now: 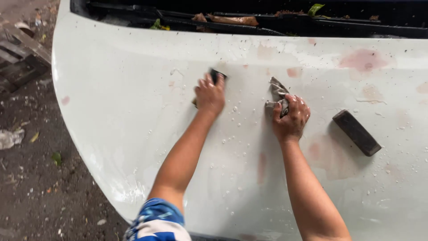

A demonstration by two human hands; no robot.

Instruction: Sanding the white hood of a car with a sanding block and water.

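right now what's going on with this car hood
A person leans over a wet white car hood with both hands on it. The left hand presses a small dark pad flat against the paint. The right hand grips a crumpled grey cloth against the surface. A dark rectangular block lies loose on the hood beside the right hand, apart from it. Water beads and pinkish patches dot the paint, and leaves sit by the wipers.
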